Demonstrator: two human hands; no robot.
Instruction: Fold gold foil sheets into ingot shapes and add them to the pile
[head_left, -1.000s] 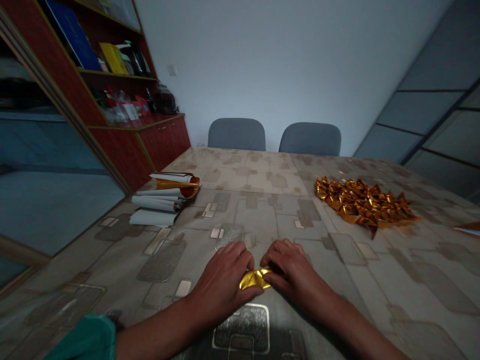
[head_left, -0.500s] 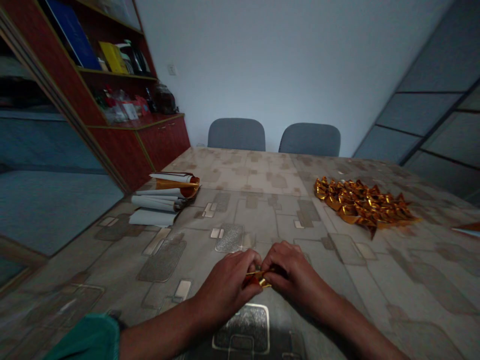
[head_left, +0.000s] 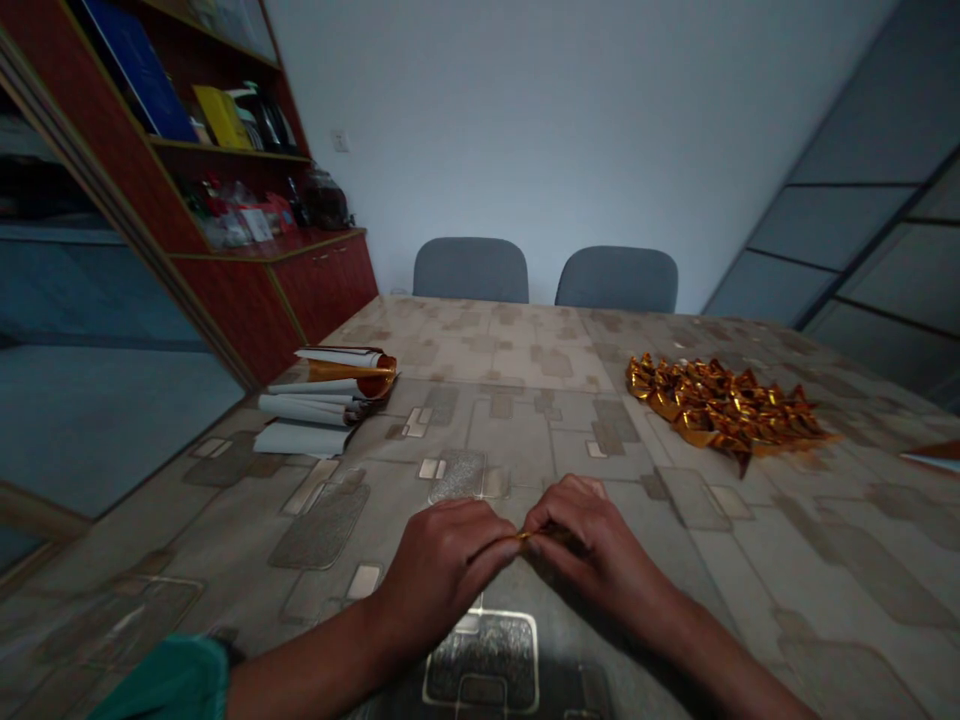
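Note:
Between my fingertips, just above the near middle of the table, is a small piece of gold foil paper point(head_left: 523, 536). My left hand point(head_left: 453, 550) pinches its left end between thumb and fingers. Its right end is in the closed fingers of my right hand point(head_left: 586, 536). The two hands nearly touch, and most of the foil is hidden by them. On the table to the right lies a cluster of folded gold foil paper pieces point(head_left: 724, 405), apart from my hands.
Loosely rolled or folded gold and white paper sheets point(head_left: 322, 400) lie on the left of the patterned table point(head_left: 480, 400). A pointed paper piece point(head_left: 934, 455) sits at the right edge. Two grey chairs point(head_left: 470, 268) stand behind the table, and a red cabinet point(head_left: 300, 285) is at the back left.
My left hand's fingers have straightened and now pinch the foil's end. Less of the foil shows between the hands. The papers on the table have stayed in place.

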